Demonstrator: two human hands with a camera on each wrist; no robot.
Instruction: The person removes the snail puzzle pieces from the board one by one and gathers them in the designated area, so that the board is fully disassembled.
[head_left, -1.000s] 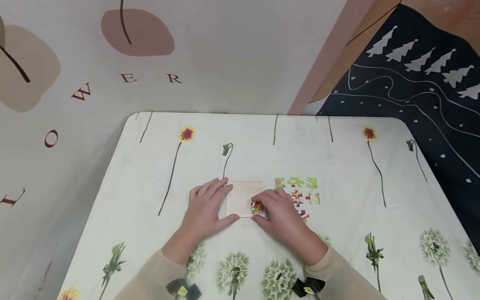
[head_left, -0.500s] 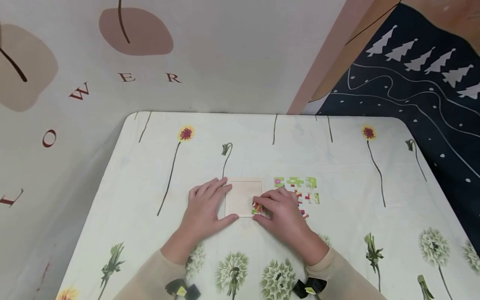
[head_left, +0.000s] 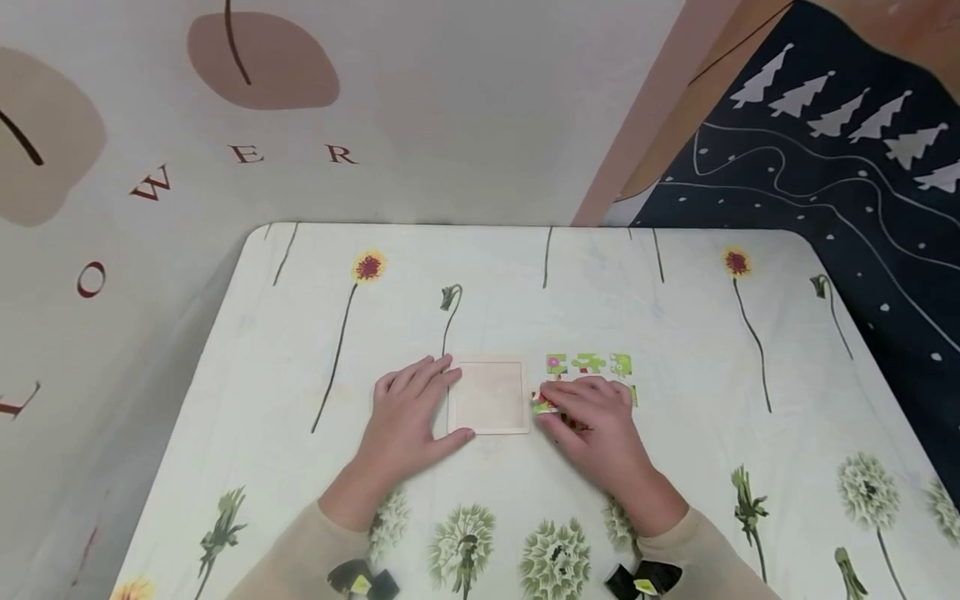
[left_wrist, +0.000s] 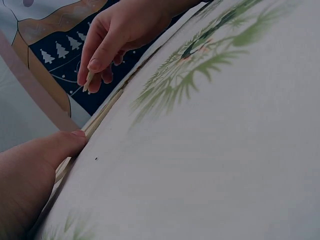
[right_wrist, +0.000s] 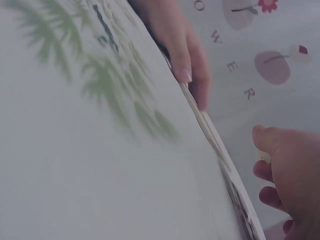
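A flat square wooden puzzle tray point(head_left: 491, 428) lies mid-table with its pale bottom in sight. My left hand point(head_left: 408, 408) rests along the tray's left side, fingers fairly straight, thumb at the lower edge. In the left wrist view the left thumb point(left_wrist: 67, 142) touches the tray's rim. Just right of the tray, my right hand point(head_left: 596, 417) pinches a colourful puzzle piece point(head_left: 542, 404) between thumb and fingers, raised off the table in the left wrist view. Part of that piece is hidden by the fingers.
A row of green puzzle pieces point(head_left: 589, 363) lies beyond the right hand, and other pieces are partly covered by that hand. The table point(head_left: 480, 500) wears a white cloth printed with flowers. A pale wall point(head_left: 450, 108) stands behind it.
My right hand has lifted the puzzle piece from the tray's lower right corner and carried it right, beyond the rim. The left hand stays at the tray's left side.
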